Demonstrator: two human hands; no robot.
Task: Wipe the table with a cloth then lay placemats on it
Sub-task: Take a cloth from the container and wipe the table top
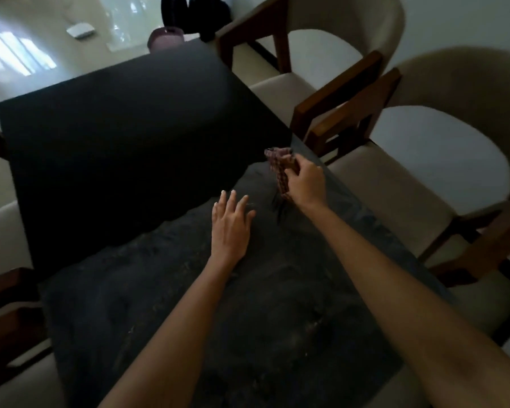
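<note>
We see right hand [305, 184] gripping checked cloth [281, 172], fingers curled round bunched fabric, cloth lifted near table's right edge at 3 o'clock. Cloth's long axis runs 11 to 5 o'clock, top end toward far side, loose end hanging down. Left hand [231, 223] at centre, fingers spread straight, over table; contact unclear. Dark table [124, 136]: far half matte black, near half mottled grey. Two cream chairs [424, 160] with wooden arms at 2 o'clock. Purple vase [165, 39] at 12 o'clock past far edge. Pale glossy floor [36, 33] beyond.
</note>
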